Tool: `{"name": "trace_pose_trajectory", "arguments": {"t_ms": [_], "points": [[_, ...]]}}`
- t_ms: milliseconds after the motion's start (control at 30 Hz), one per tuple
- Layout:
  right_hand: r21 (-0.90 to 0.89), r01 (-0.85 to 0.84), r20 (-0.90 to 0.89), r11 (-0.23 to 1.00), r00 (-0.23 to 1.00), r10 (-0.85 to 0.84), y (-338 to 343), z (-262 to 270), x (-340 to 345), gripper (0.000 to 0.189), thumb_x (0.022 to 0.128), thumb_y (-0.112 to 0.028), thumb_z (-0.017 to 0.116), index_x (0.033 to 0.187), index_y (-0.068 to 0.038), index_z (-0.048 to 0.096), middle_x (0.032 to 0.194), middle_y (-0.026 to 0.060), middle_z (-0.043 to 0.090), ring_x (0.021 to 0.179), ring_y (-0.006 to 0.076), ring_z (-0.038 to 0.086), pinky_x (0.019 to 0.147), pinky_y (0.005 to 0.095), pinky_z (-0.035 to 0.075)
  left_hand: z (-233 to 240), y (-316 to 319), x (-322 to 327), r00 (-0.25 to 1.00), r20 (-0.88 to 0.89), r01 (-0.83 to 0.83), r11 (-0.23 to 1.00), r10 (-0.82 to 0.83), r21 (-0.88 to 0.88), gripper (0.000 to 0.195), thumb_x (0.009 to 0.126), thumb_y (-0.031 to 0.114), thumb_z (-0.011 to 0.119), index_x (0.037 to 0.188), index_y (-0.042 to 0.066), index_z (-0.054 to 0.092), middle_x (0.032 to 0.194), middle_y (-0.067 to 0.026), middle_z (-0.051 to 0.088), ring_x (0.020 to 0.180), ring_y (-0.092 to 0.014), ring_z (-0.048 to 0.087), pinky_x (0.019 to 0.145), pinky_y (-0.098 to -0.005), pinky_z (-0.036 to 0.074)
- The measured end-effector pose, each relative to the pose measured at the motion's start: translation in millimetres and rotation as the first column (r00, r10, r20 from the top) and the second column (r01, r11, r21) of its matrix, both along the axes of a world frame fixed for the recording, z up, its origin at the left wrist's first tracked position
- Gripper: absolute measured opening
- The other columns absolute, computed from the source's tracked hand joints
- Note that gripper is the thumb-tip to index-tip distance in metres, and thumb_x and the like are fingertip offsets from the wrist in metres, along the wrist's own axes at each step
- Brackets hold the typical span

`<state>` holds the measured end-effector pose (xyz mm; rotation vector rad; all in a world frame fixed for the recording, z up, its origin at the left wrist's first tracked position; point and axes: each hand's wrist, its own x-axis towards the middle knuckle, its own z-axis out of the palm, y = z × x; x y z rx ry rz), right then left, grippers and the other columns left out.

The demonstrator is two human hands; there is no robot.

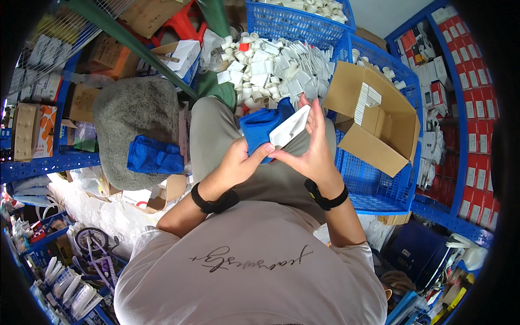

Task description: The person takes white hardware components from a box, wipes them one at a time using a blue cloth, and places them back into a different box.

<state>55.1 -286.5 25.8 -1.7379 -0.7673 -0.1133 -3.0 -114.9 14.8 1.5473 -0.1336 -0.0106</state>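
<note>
My left hand (237,162) grips a folded blue cloth (260,124), its thumb at the near end of a white plastic plate (289,126). The plate is square-looking, tilted, and seen at a slant above my lap. Around its right side curls my right hand (319,150), thumb at the near corner and fingers by the far edge. Past my knees lies a heap of white plates and pipe fittings (280,69). To the right, an open cardboard box (378,134) holds a row of similar white plates (365,101).
Blue plastic crates (300,24) stand behind the heap, and another blue crate (373,195) supports the box. A second blue cloth (155,154) rests on a grey plush cover (138,105) at left. A green post (134,48) slants nearby. Shelves of red boxes (475,122) line the right.
</note>
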Motion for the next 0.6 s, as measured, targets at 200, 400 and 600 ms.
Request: {"name": "trace_pose_trajectory", "arguments": {"t_ms": [200, 400, 600], "points": [[-0.076, 0.061, -0.053, 0.995, 0.996, -0.065, -3, -5, 2, 0.105, 0.057, -0.015, 0.081, 0.135, 0.002, 0.014, 0.135, 0.023, 0.031, 0.126, 0.0317, 0.033, 0.101, 0.0374, 0.03, -5, 3, -1, 0.969, -0.227, 0.047, 0.975, -0.098, -0.219, 0.028, 0.093, 0.02, 0.047, 0.109, -0.001, 0.052, 0.098, -0.002, 0.059, 0.086, -0.008, 0.053, 0.076, -0.0236, 0.044], [-0.373, 0.042, 0.052, 0.927, 0.998, -0.024, 3, 12, -1, 0.082, 0.054, -0.016, 0.077, 0.124, 0.001, 0.038, 0.114, 0.0208, 0.05, 0.105, 0.0357, 0.051, 0.086, 0.0376, 0.042, 4, 14, 7, 0.992, -0.123, 0.002, 0.976, -0.029, -0.216, 0.031, 0.093, 0.016, 0.045, 0.117, -0.002, 0.047, 0.112, -0.0074, 0.053, 0.103, -0.015, 0.049, 0.089, -0.0277, 0.038], [-0.412, 0.144, 0.006, 0.9, 0.988, -0.155, 4, 10, -7, 0.082, 0.05, -0.016, 0.076, 0.122, 0.002, 0.04, 0.108, 0.0209, 0.053, 0.097, 0.0349, 0.055, 0.081, 0.0374, 0.046, 3, 12, 5, 0.982, 0.163, 0.056, 0.97, -0.096, 0.237, 0.029, 0.088, 0.008, 0.046, 0.116, 0.0, 0.048, 0.109, -0.0183, 0.054, 0.102, -0.033, 0.051, 0.09, -0.034, 0.038]]}}
